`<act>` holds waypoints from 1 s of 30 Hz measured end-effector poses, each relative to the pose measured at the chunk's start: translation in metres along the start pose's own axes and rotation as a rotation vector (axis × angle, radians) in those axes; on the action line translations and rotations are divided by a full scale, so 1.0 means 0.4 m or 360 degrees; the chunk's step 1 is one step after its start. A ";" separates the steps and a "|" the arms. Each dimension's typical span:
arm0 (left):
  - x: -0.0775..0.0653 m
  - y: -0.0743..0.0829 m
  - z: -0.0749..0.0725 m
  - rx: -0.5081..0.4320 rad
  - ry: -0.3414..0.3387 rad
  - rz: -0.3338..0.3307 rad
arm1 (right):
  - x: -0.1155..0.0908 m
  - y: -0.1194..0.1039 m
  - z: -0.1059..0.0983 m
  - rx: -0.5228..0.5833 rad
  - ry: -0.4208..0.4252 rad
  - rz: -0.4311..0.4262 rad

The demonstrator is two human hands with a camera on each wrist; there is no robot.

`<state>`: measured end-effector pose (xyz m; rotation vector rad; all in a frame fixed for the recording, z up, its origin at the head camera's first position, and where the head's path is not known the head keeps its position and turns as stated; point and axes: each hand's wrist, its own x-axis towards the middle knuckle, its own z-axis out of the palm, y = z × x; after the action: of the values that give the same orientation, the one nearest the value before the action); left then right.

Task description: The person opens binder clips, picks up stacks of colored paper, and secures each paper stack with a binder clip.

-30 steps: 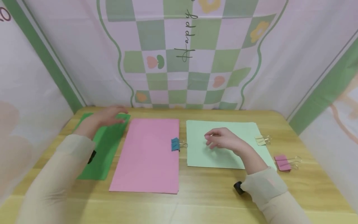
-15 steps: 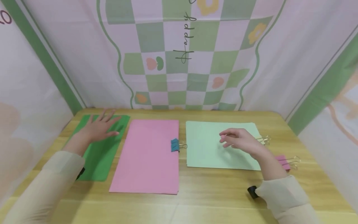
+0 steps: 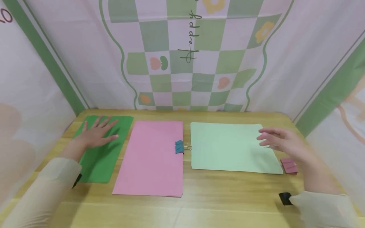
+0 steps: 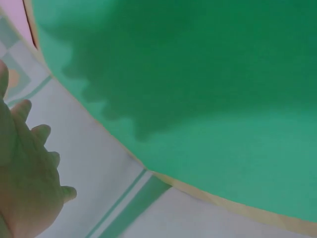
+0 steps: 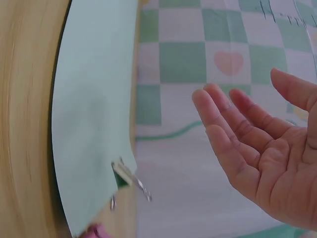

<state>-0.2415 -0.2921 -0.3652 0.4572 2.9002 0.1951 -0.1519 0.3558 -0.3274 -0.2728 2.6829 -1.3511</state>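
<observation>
Checked curtain [image 3: 209, 34] behind wooden table [image 3: 142, 210]

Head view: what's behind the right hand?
A pale metal binder clip, seen from the right wrist, on the edge of the rectangular mint paper. What else the right hand covers can't be seen.

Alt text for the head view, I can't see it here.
A person's left hand is spread above dark green paper, while the right hand, fingers bent, hovers near the right edge of mint-green paper. Between them, pink paper has a blue binder clip on its right edge; a pink binder clip lies far right.
</observation>
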 end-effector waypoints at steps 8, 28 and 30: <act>-0.017 -0.040 0.007 -0.0058 0.0015 -0.0023 | -0.048 0.057 -0.069 0.0059 0.0093 -0.0023; -0.080 -0.118 0.046 -0.0131 -0.0024 -0.0137 | -0.111 0.129 -0.111 -0.0039 0.0309 0.0162; -0.086 -0.122 0.051 -0.0153 -0.0025 -0.0150 | -0.115 0.142 -0.114 -0.0035 0.0320 0.0164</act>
<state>-0.2194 -0.3471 -0.3868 0.3042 2.8733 0.3136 -0.1219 0.4345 -0.3444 0.0005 2.8290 -1.3876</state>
